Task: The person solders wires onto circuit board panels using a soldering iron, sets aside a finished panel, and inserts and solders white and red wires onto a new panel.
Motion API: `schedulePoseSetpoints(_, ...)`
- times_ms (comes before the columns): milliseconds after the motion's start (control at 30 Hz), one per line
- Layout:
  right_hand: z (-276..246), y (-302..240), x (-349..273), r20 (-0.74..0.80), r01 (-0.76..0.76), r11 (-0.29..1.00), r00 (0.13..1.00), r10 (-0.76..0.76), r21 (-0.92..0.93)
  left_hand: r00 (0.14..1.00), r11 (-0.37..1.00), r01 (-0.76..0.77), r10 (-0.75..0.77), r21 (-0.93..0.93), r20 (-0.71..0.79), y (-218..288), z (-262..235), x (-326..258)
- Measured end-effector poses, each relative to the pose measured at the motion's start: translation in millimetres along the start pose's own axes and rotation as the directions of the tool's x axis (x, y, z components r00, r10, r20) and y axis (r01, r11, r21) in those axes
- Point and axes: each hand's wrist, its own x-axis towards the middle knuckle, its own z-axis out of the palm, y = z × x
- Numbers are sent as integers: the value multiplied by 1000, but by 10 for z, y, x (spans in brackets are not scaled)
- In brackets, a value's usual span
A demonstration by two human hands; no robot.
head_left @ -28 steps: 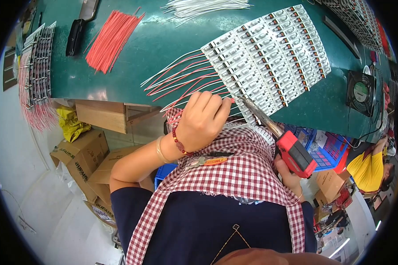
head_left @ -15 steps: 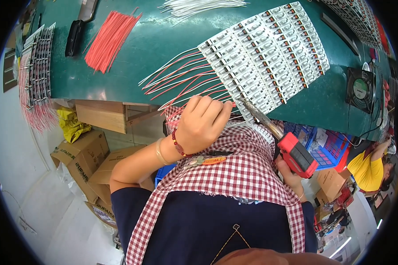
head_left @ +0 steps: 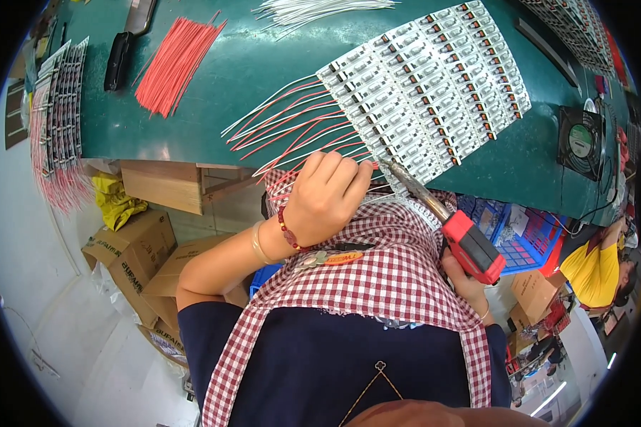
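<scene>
Left hand (head_left: pixel 325 201) pinches a wire at the counter's near edge, right hand (head_left: pixel 466 281) grips the soldering iron (head_left: pixel 449 224), tip angled up-left toward the board panel's (head_left: pixel 427 92) near corner.

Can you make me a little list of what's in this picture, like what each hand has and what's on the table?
left hand: fingers curled at the near end of the white panel of circuit strips, by its red and white wires
right hand: grips red-handled soldering iron, tip at the panel's near edge
table: green worktop
also there: loose bundle of red wires, small black fan
</scene>
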Motion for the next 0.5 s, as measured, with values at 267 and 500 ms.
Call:
schedulePoseSetpoints(267,-21,-28,22,2,124,992,992,-124,-32,1000,1000,5,-5,15,10,4,-7,-1)
schedulePoseSetpoints(500,5,-63,20,-8,51,998,999,-51,-37,1000,1000,6,-6,15,9,7,-4,11)
